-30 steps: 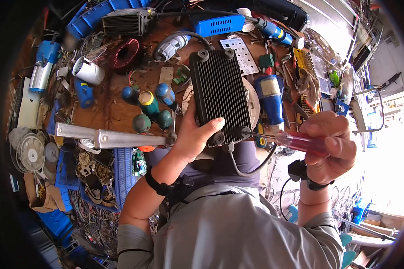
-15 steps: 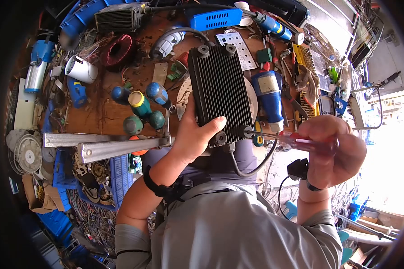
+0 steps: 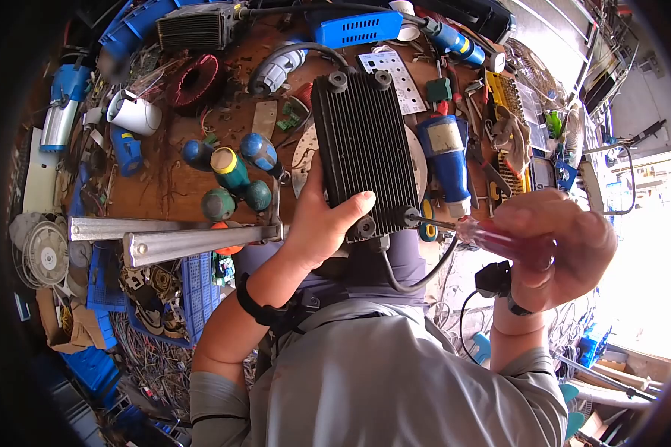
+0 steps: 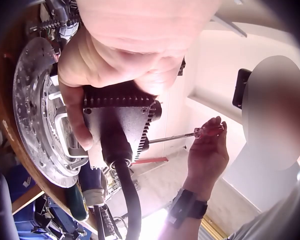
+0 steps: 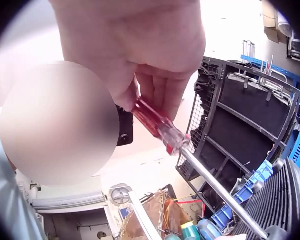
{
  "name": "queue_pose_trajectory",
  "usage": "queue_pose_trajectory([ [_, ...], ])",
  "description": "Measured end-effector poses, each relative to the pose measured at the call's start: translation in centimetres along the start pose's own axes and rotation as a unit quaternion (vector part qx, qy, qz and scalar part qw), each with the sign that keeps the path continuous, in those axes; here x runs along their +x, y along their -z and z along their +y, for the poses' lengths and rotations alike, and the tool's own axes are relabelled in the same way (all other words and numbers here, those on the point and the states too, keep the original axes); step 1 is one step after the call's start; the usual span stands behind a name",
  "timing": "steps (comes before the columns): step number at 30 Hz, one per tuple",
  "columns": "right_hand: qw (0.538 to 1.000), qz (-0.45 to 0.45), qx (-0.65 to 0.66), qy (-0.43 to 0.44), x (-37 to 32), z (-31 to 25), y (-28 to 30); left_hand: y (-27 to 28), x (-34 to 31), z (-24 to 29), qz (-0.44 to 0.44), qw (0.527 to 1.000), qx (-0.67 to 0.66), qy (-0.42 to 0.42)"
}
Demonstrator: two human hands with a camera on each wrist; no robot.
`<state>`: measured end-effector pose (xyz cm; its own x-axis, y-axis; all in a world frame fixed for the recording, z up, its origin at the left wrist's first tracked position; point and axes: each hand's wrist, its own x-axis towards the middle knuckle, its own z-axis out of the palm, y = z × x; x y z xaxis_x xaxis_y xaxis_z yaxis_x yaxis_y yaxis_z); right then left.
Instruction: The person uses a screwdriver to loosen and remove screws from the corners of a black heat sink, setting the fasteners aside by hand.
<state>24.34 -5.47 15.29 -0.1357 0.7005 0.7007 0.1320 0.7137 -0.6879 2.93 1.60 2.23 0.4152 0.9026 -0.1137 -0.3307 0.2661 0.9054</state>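
Note:
In the head view, a black finned metal case (image 3: 365,149) with round feet at its corners is held up over the person's lap. The left hand (image 3: 313,227) grips its lower left side, thumb lying across the fins. A screwdriver (image 3: 496,237) with a clear red handle points left, its tip at the lower right foot (image 3: 409,217). Its handle is held in the fingers of the right hand (image 3: 566,242). The right wrist view shows the steel shaft (image 5: 220,190) running down to that foot. A thick black cable (image 4: 130,200) leaves the case's end in the left wrist view.
Behind the case is a round metal disc (image 3: 303,160) on the wooden bench (image 3: 156,201). Several screwdriver handles (image 3: 231,170) stand left of it, above metal bars (image 3: 201,244). A blue plug (image 3: 446,160) lies to the right. A blue crate (image 3: 197,290) with parts sits lower left.
The right hand has turned about the screwdriver handle and shifted slightly right, its fingers less tightly folded. The tip stays at the same foot, and the left hand keeps its grip. The view has shifted slightly.

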Motion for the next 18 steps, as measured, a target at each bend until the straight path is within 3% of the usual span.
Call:
queue_pose_trajectory([
  [5,0.998,-0.029,-0.052,0.014,-0.1,0.4,0.4,0.1,0.0,0.3,-0.003,1.000,0.002,0.016],
  [7,0.988,0.046,-0.077,0.123,0.7,1.5,-0.7,0.1,0.0,0.4,-0.004,1.000,0.000,0.006],
  [11,0.988,-0.017,-0.108,0.106,-0.5,1.5,1.3,-0.2,-0.1,0.3,0.000,1.000,-0.005,-0.013],
  [15,0.996,-0.019,-0.064,0.050,-0.2,0.6,0.9,0.1,-0.1,0.1,-0.004,1.000,0.014,-0.020],
  [16,0.997,-0.059,-0.041,-0.043,0.2,-0.9,1.2,0.0,-0.1,0.2,-0.004,1.000,0.010,-0.012],
  [18,0.999,-0.045,-0.010,-0.010,0.0,0.4,0.9,0.0,0.0,0.2,-0.006,1.000,0.006,-0.004],
])
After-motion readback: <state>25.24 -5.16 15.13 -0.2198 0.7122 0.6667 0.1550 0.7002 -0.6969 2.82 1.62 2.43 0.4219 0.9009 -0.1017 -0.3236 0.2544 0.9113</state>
